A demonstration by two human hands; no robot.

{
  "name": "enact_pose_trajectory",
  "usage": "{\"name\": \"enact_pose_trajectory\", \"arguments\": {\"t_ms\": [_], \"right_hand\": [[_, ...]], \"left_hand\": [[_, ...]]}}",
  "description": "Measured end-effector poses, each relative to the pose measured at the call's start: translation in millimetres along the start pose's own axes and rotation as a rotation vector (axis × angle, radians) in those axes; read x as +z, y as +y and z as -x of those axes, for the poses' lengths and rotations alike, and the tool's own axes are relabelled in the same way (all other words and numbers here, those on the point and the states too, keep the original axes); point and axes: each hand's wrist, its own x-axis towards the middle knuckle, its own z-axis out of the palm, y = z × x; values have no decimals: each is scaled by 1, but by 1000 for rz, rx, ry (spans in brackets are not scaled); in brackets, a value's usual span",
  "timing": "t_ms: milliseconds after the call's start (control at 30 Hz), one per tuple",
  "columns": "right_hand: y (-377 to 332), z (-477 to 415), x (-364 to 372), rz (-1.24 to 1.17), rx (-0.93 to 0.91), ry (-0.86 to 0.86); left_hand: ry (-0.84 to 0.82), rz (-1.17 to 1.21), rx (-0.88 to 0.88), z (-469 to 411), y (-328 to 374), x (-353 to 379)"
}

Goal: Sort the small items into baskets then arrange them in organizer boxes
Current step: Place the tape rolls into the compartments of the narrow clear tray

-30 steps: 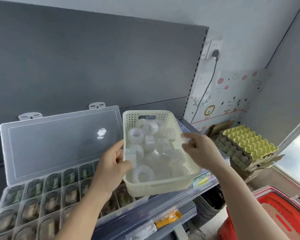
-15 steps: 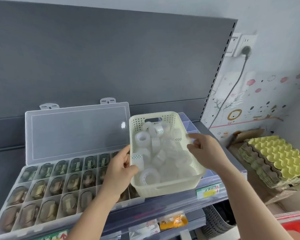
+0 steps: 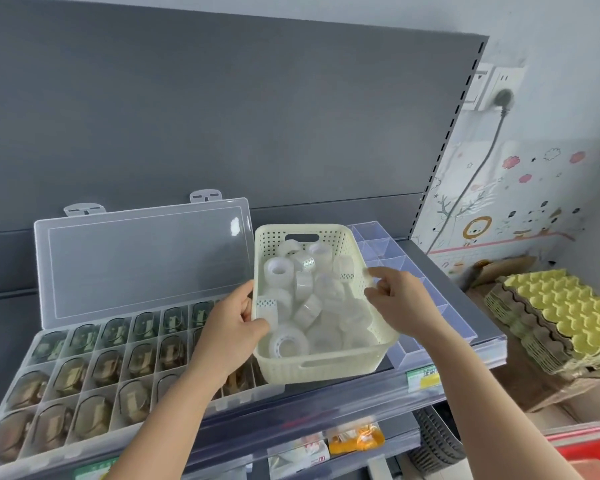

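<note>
Still | left hand [image 3: 229, 327] grip curled on basket [image 3: 326, 367] rim | right hand [image 3: 400, 296] grip pinching opposite rim

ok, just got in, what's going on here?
A person holds a cream basket full of clear tape rolls at a shelf. The left hand grips its left rim and the right hand pinches its right rim. The basket is between two organizer boxes: the left box is open with filled compartments, while the right box shows empty ones. No tape rolls show in the right box.
</note>
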Motion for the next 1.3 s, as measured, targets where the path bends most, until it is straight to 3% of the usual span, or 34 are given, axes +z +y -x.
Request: {"name": "enact_pose_trajectory", "arguments": {"t_ms": [467, 767, 1167, 1300], "right_hand": [[34, -30, 9, -34, -68, -156], [43, -40, 24, 78, -165, -191], [34, -43, 35, 324, -252, -107], [23, -48, 40, 399, -477, 33]], "left_hand": [[123, -544, -22, -5, 15, 33], [136, -752, -168, -3, -1, 50], [153, -951, -183, -15, -9, 43], [144, -1037, -28, -21, -9, 37]]}}
